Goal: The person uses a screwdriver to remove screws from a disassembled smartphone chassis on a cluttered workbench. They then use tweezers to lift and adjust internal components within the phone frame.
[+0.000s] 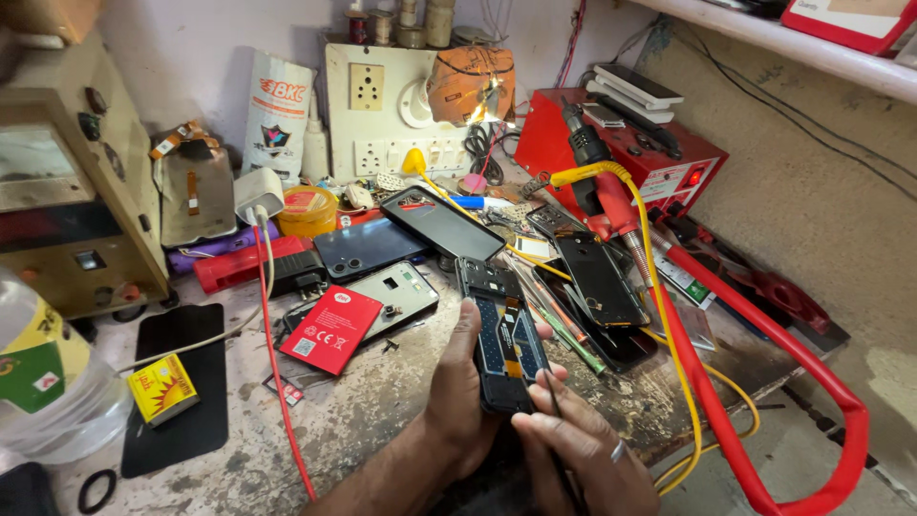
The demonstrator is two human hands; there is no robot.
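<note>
My left hand (457, 397) grips an opened phone (500, 330) with its back cover off, thumb along its left edge; the dark inner board and a small orange flex strip are showing. My right hand (583, 449) sits just below it and pinches a thin dark tool (553, 397) whose tip rests near the phone's lower part. A ring is on one finger of my right hand. Both hands hover over the worn workbench (382, 420) near its front edge.
Several other phones and back covers (441, 222) lie behind. A red battery (330, 328), black mat (181, 382), yellow matchbox (162, 388), white charger with red cable (272, 354), red power supply (630, 143), red hose (764, 334), socket board (382, 105) and a plastic bottle (43, 382) crowd around.
</note>
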